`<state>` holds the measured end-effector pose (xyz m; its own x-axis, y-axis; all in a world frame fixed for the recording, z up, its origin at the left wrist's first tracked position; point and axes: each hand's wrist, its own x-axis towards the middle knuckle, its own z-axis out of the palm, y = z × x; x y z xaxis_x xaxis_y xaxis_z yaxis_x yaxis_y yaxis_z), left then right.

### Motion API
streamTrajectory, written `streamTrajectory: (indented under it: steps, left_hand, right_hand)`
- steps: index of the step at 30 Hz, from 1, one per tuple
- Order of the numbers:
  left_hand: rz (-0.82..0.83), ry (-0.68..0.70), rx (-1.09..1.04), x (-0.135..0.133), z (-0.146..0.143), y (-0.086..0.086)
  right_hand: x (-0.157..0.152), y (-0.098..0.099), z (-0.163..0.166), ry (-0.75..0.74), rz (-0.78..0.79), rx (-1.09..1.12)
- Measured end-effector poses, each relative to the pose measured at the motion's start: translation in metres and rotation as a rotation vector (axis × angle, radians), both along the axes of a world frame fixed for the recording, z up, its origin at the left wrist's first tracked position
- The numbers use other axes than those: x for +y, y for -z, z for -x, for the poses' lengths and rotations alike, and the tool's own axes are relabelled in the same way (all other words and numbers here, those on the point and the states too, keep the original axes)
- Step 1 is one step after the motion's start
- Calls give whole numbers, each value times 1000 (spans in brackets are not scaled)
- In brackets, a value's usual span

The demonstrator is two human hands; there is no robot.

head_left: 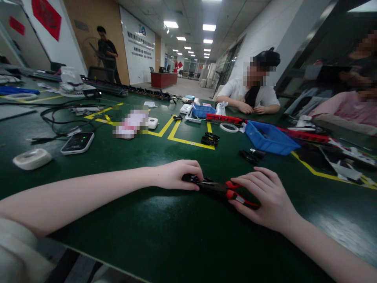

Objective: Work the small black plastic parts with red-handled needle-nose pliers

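My right hand is closed around the red-and-black handles of a pair of pliers, which points left just above the green table. My left hand pinches a small black part between thumb and fingers, its shape mostly hidden. The plier jaws reach up to that part, close to my left fingertips; whether they grip it I cannot tell. Beyond my right hand lie several loose black parts, with another cluster of black parts farther off, inside a yellow tape outline.
A blue bin stands at the right, a smaller blue bin farther back. Left are a white device with green lights, a white rounded object, black cables and a phone-like object. A person sits across the table.
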<state>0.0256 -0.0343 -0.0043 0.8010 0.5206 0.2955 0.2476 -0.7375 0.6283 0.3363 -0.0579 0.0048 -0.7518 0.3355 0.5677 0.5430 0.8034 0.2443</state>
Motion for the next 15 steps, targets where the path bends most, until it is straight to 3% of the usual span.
streamTrajectory:
  steps: [15]
  left_hand:
    - [42, 2, -19, 0, 1, 0]
  right_hand:
    - [-2, -3, 1, -22, 80, 27]
